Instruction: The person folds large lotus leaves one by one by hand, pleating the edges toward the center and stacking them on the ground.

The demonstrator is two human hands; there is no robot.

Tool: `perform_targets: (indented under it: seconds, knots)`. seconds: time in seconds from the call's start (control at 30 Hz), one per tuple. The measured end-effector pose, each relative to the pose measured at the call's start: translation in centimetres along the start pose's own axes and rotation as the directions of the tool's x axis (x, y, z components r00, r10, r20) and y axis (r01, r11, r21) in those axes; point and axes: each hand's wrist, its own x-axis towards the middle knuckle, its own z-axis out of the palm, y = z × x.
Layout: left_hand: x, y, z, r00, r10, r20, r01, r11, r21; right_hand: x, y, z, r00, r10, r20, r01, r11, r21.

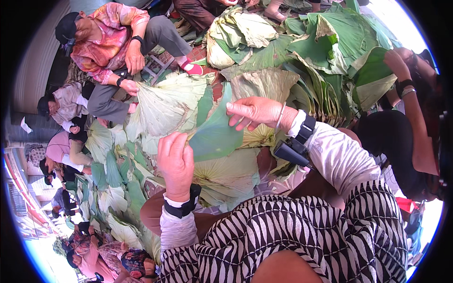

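Note:
A folded green lotus leaf is raised in front of me, its narrow end pinched in the curled fingers of my left hand. My right hand, wearing a bangle, hovers at the leaf's far edge with thumb and fingers apart. Whether its fingertips touch the leaf is hard to tell. Beneath my hands, a pale flattened lotus leaf with spreading veins lies near my knees. A browned, dry leaf rests just beyond my right hand.
Opposite, a person in a patterned shirt holds a pale leaf. Stacked leaves and a folded bundle sit farther off. At right, another person's hand grips a leaf. More leaves and several seated people line the left.

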Motion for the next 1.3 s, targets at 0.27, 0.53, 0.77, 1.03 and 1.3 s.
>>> perform_targets:
  seconds: [0.27,0.53,0.77,1.03,1.3]
  knots:
    - [-0.9,7.5,2.3,0.888,0.390,0.244,-0.421,0.903,0.086,1.7,2.4,-0.6,0.947,-0.240,-0.216,0.321,0.775,0.545]
    - [-2.7,8.0,2.8,0.829,0.462,0.315,-0.491,0.871,0.015,-0.6,-0.2,-4.2,0.812,-0.294,-0.505,0.560,0.639,0.528]
    - [-3.8,6.7,1.8,0.919,0.331,0.213,-0.331,0.943,-0.034,-0.3,-0.1,-6.4,0.672,-0.278,-0.687,0.645,0.675,0.358]
    - [-4.7,0.5,2.4,0.911,-0.297,0.285,0.369,0.897,-0.242,-2.6,-0.8,-8.7,0.589,-0.192,-0.785,0.678,0.645,0.352]
    - [-2.2,-12.1,9.8,0.693,-0.681,0.237,0.693,0.540,-0.477,-1.9,-1.1,-7.6,0.640,-0.231,-0.733,0.663,0.648,0.375]
